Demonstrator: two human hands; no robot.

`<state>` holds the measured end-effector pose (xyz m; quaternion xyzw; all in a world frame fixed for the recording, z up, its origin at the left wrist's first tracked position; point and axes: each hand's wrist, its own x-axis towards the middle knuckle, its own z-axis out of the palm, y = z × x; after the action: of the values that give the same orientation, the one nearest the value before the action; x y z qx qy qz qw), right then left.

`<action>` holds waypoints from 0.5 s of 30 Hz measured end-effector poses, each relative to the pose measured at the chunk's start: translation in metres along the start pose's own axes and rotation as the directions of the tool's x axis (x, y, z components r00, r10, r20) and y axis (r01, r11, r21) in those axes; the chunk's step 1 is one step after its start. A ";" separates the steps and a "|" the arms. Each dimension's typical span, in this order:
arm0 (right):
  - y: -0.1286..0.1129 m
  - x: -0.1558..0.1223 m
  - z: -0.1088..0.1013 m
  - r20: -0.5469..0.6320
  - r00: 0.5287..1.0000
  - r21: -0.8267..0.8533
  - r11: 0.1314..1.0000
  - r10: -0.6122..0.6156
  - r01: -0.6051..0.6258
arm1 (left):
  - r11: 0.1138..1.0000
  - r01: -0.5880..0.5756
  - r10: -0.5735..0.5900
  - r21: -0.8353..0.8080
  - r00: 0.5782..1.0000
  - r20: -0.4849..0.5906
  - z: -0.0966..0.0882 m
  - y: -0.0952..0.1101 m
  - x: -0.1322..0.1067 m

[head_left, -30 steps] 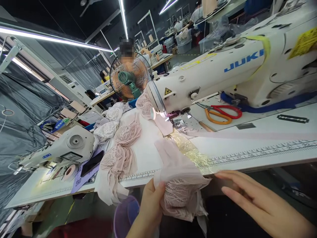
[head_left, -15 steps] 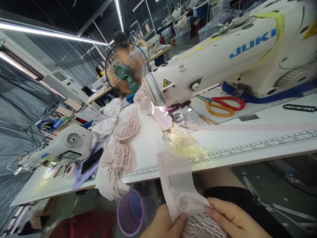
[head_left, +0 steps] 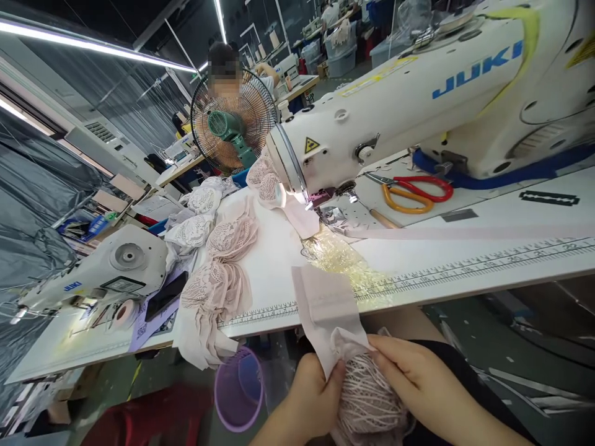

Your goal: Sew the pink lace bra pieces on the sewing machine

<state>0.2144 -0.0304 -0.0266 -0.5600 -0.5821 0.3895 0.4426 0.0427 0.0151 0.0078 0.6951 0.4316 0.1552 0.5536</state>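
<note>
Between my hands I hold a pale pink bra piece [head_left: 372, 393], its strappy lace cup hanging over my lap. My left hand [head_left: 313, 393] pinches the left edge where the plain wing joins the cup. On the right side of that join, my right hand [head_left: 409, 371] grips the fabric with thumb and fingers. The plain wing spreads upward over the table edge. Beyond it stands the sewing machine [head_left: 372, 130], its needle area lit. Another pink lace bra piece [head_left: 267, 179] lies by the machine head, with a fabric band reaching toward the needle.
Stacked lace cups [head_left: 216, 285] lie left on the white table [head_left: 274, 279]. Scissors [head_left: 413, 192] and a black blade [head_left: 548, 198] rest right. A purple bin [head_left: 238, 390] stands below the edge. A fan [head_left: 232, 124], a second machine [head_left: 125, 260] and a person [head_left: 225, 68] are beyond.
Both hands have risen slightly toward the table, bringing the bra piece up. More of its lace cup shows, and the fabric is bunched between my thumbs. The view has shifted a little.
</note>
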 end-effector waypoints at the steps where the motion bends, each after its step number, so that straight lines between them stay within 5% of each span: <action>1: -0.001 0.002 -0.003 0.002 1.000 0.027 0.999 0.024 -0.024 | 0.999 -0.006 0.005 -0.036 1.000 -0.013 -0.001 -0.002 0.001; 6: -0.009 0.011 -0.014 -0.088 0.989 0.210 0.972 0.122 -0.101 | 0.925 0.162 -0.235 -0.344 0.955 -0.181 0.004 -0.016 0.003; 10: 0.007 0.010 -0.016 -0.014 0.982 0.230 0.957 0.186 -0.178 | 0.700 0.166 -0.290 -0.695 0.955 -0.064 0.013 -0.015 0.012; 13: 0.032 0.001 -0.020 -0.008 0.953 0.217 0.931 0.303 -0.294 | 0.589 0.160 -0.270 -0.792 0.963 -0.007 0.009 -0.008 0.021; 15: 0.042 -0.005 -0.024 -0.018 0.960 0.214 0.939 0.279 -0.269 | 0.512 0.171 -0.267 -0.842 0.963 0.033 0.003 -0.006 0.027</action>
<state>0.2503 -0.0338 -0.0593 -0.5948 -0.4435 0.4929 0.4545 0.0578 0.0337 -0.0055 0.2765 0.4161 0.3060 0.8104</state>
